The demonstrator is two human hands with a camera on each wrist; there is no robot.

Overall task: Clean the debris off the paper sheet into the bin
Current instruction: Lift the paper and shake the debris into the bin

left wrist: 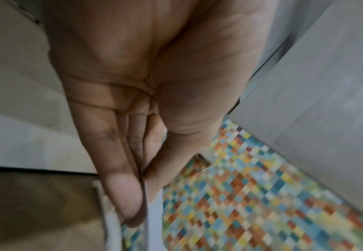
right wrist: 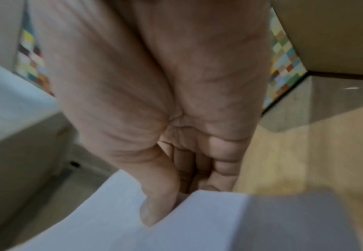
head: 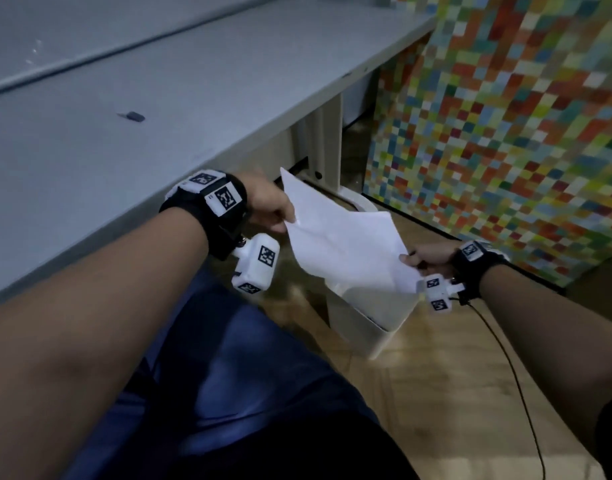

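Note:
The white paper sheet is held bent into a trough, tilted over the white bin on the floor. My left hand pinches the sheet's left edge between thumb and fingers; in the left wrist view the paper sheet shows edge-on against the fingers. At the sheet's right corner my right hand pinches it, and in the right wrist view the thumb presses on top of the paper sheet. No debris is visible on the sheet.
A grey desk runs along the left, with a small dark object on it. Its legs stand just behind the bin. A multicoloured checked panel stands at the right. A black cable trails over the wooden floor.

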